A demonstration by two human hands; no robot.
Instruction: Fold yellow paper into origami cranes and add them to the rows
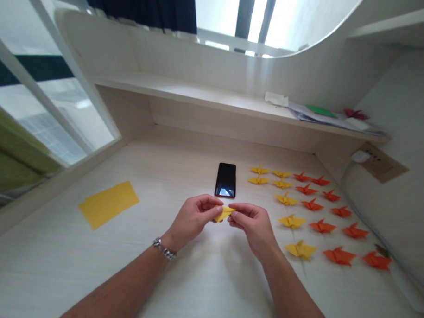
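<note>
In the head view, at frame centre, the left hand (192, 216) and right hand (253, 223) each pinched one end of a small yellow folded paper (224, 213), held just above the worktop (208, 279) and below a black phone (225, 179). The fold looked about halfway done. The next crease would call for matched edges and a firm pinch. Yellow cranes (292, 221) and orange cranes (323, 226) lay at right.

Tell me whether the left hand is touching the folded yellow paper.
Touching. The head view shows the left hand pinching one end of the folded yellow paper between thumb and fingers, while the right hand pinches the other end.
</note>
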